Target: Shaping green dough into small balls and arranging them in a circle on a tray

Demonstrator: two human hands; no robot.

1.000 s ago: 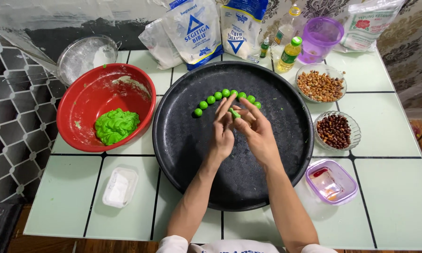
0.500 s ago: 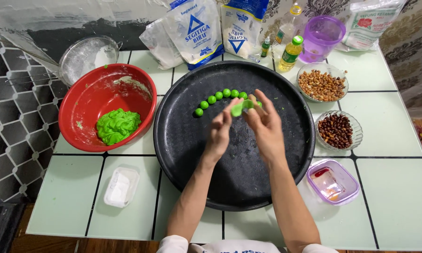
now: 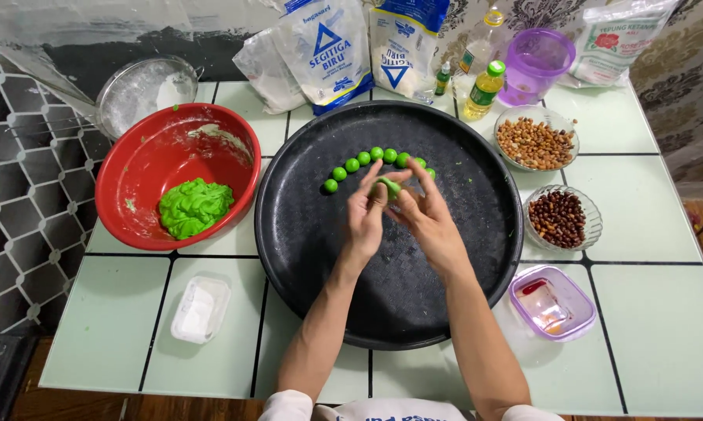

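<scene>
Both hands pinch one green dough piece (image 3: 388,187) over the black tray (image 3: 304,234): left hand (image 3: 364,218) and right hand (image 3: 428,220) close around it. Green balls (image 3: 364,161) curve just behind; the red bowl (image 3: 145,164) holds more dough.

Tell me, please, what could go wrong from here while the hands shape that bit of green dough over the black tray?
The piece of green dough is pinched between the left hand and right hand right above the row of green balls; if dropped, it could dent or scatter them. The row sits close under the fingers, so a knuckle might squash one. The glass bowl of peanuts stands just past the black tray; a wide elbow swing could knock it.
</scene>
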